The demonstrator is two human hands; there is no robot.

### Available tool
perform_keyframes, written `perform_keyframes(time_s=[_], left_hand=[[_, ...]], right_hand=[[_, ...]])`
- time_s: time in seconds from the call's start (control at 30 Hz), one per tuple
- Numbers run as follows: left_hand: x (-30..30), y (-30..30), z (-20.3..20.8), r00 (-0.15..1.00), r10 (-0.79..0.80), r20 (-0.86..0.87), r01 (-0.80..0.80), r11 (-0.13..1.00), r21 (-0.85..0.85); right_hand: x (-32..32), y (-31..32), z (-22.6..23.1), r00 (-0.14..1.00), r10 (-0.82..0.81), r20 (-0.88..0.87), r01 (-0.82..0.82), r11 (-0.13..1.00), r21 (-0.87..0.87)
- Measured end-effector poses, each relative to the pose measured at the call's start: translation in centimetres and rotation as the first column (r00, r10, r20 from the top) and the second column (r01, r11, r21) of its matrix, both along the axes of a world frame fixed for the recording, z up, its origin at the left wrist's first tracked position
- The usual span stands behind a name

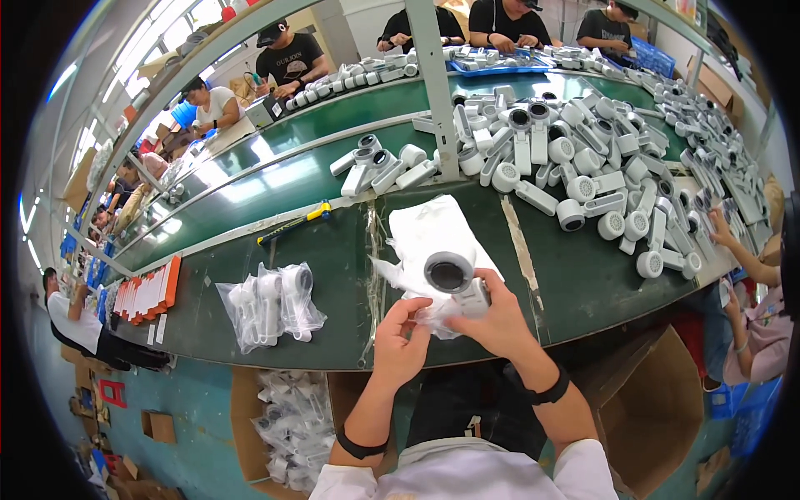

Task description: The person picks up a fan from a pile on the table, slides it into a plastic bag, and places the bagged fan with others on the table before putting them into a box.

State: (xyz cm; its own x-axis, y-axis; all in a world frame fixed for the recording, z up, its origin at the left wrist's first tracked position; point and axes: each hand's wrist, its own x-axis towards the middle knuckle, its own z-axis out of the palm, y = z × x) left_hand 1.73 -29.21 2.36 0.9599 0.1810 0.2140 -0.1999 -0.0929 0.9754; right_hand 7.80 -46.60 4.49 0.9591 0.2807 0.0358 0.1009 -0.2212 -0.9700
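Observation:
A white handheld fan (450,272) with a dark round end is tilted up in front of me, over the near edge of the green bench. My right hand (504,321) grips its light body from the right side. Thumb and fingers of my left hand (402,346) pinch a thin clear plastic bag (429,315) at the fan's lower end. How far the bag covers the fan is hard to see. Just beyond lies a stack of white plastic bags (433,227), partly behind the fan.
Loose fans (575,158) are heaped at right. Left lie several bagged fans (268,304), a yellow-black utility knife (296,223) and orange-white cartons (148,292). A metal post (437,92) rises ahead. Below stand a carton of bagged fans (292,425) and another carton (658,400). Co-workers sit around.

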Motion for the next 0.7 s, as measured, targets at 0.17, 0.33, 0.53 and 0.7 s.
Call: perform_keyframes(time_s=[0.17,0.33,0.53,0.7], left_hand=[[-0.2,0.8,0.2,0.995,0.100,-0.028,-0.098,0.994,0.046],[0.2,-0.3,1.7,0.992,0.097,-0.086,-0.122,0.926,-0.359],[0.3,1.7,0.0,0.967,0.227,-0.116,-0.189,0.943,0.273],[0.4,1.5,1.1,0.974,0.118,-0.195,-0.179,0.926,-0.332]], right_hand=[[0.7,1.1,-1.0,0.996,-0.079,0.034,0.073,0.987,0.144],[0.9,2.1,-0.8,0.988,-0.153,0.011,0.150,0.978,0.142],[0.9,2.1,-1.1,0.975,-0.221,0.023,0.218,0.970,0.109],[0.6,0.9,-0.8,0.983,-0.181,0.039,0.180,0.983,0.025]])
